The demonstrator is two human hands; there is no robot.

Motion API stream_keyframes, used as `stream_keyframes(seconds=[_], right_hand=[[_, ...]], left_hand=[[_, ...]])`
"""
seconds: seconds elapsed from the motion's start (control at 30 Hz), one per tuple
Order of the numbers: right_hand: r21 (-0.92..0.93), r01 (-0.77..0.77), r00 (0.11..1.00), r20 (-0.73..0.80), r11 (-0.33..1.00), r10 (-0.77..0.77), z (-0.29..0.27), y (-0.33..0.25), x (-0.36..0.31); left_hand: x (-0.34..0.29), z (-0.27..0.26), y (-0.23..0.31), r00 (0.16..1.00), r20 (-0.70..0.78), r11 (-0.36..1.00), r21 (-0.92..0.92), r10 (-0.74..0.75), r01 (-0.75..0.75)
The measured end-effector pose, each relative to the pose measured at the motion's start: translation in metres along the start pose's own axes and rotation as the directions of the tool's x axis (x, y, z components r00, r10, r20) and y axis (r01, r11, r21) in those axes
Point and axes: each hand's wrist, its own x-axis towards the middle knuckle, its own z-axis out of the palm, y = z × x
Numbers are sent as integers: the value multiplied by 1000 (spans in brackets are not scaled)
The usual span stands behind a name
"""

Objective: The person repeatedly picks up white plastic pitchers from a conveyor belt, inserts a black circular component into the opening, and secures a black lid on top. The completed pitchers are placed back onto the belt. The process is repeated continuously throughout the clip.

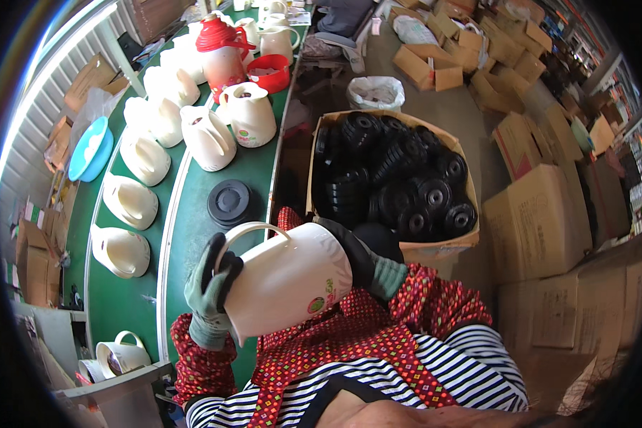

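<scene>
A white thermos jug (285, 279) with a small printed motif lies tilted on its side in front of my chest, its loop handle facing up and away. My left hand (212, 289), in a grey-green and black glove, grips the jug's left end beside the handle. Against its right end presses my right hand (367, 260), gloved the same way; some of its fingers are hidden behind the jug. Just beyond the jug, a black round plastic part (230, 203) rests on the green worktable (210, 196).
White jugs (144, 157) line the table's left and far side. A red jug (221, 53) and a red bowl (269, 73) stand farther back. Right of the table is a carton (464, 239) of black round parts. Cardboard boxes (538, 214) crowd the right; a blue basin (90, 150) sits left.
</scene>
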Motion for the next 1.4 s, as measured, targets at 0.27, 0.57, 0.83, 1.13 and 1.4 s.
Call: stream_keyframes(seconds=[0.27,0.57,0.83,1.13,1.4], right_hand=[[-575,610,787,363,545,-498,31,-25,-8],[291,-305,951,140,907,275,2,17,2],[-694,716,696,700,75,-163,53,-82,-5],[52,111,990,-98,992,-106,0,25,-2],[-684,356,926,169,637,-337,28,-31,-27]], left_hand=[[-55,23,-36,800,390,695,-405,-456,594],[18,-16,-9,976,169,983,-98,-136,154],[-52,49,3,575,742,-99,-638,-345,764],[-18,18,-14,856,199,637,-592,-478,493],[-85,34,-49,736,560,434,-594,-381,677]])
